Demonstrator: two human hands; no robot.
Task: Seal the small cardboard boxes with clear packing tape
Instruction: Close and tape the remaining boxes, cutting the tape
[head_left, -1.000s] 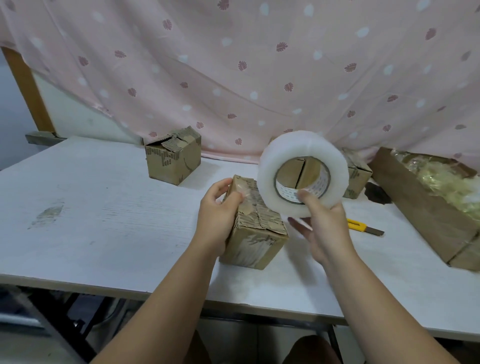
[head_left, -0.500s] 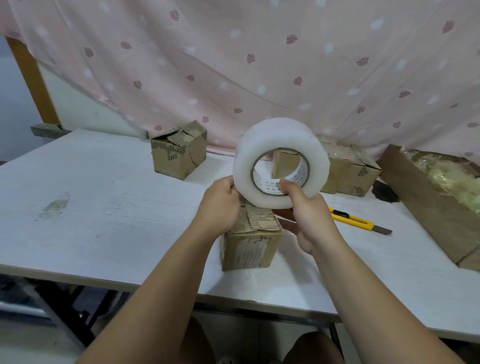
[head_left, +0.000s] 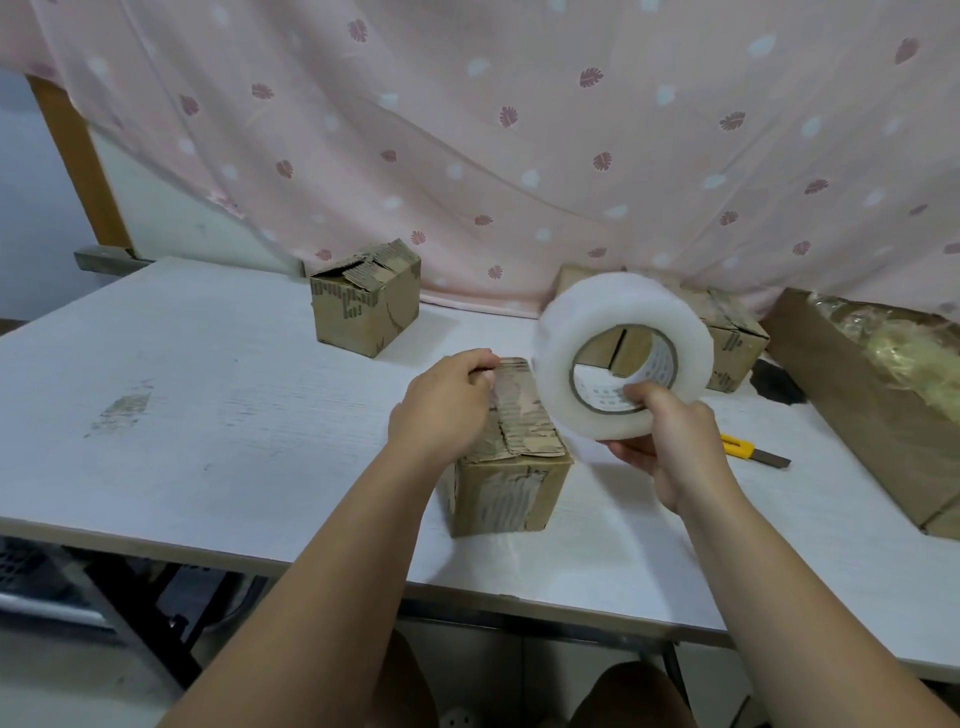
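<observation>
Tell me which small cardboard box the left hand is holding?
The nearest box, with torn top flaps, under the left hand. The back-left box and the back-right boxes behind the tape roll stand untouched.

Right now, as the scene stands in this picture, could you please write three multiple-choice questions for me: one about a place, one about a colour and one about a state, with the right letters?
1. Where does the utility knife lie?
A. On the floor.
B. On the table, to the right of the right hand.
C. On a chair.

2. What colour is the knife's handle?
A. Yellow.
B. Blue.
C. Green.

3. In what state is the tape roll?
A. Lying flat on the table.
B. Hanging from a hook.
C. Held up off the table by the right hand.

Answers:
1 B: it rests on the tabletop beside that hand.
2 A: the handle is plainly yellow.
3 C: the thumb is hooked into the core and the fingers are under the roll.
</observation>
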